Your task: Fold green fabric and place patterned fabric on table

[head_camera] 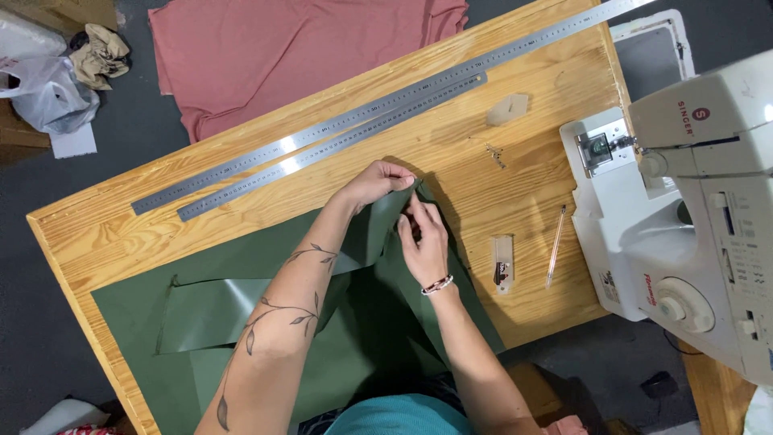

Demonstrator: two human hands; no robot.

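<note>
Because both hands meet at the table's middle, I see my left hand (378, 181) and right hand (423, 234) pinching the dark green smooth fabric sheet (241, 298), folding its edge; two long steel rulers (322, 137) lie at eleven o'clock.

We take the white sewing machine (692, 217) as our landmark, at the right end of the wooden counter (105, 234). Just left of its base lie a pen (555, 246) and a small clear case (502, 264). Further left, two long steel rulers (338, 133) run slantwise. Between rulers and machine sits a pale chalk piece (508, 109). Pink cloth (282, 56) hangs off the counter's far edge.
</note>
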